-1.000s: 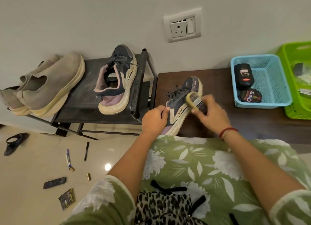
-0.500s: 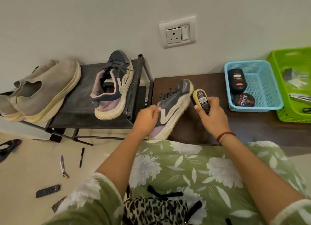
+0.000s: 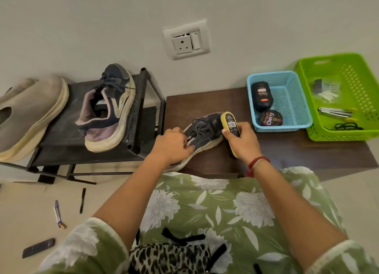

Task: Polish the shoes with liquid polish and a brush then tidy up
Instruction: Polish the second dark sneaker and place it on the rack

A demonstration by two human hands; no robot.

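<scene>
Left hand (image 3: 172,144) grips the dark sneaker (image 3: 205,134) by the laces, and right hand (image 3: 244,142) is wrapped round the yellow-edged polish applicator (image 3: 230,122) at its toe, 12 o'clock from the lap. The heel seems to overhang the surface (image 3: 287,150), so a hard stroke could tip it off or smear the pale sole. Brown wood, plain wall; blue basket (image 3: 283,128) at 2 o'clock, shoe rack (image 3: 141,109) at 9.

wall socket (image 3: 186,40) above; black pen (image 3: 82,201) and remote (image 3: 38,247) on the floor (image 3: 24,208).
</scene>
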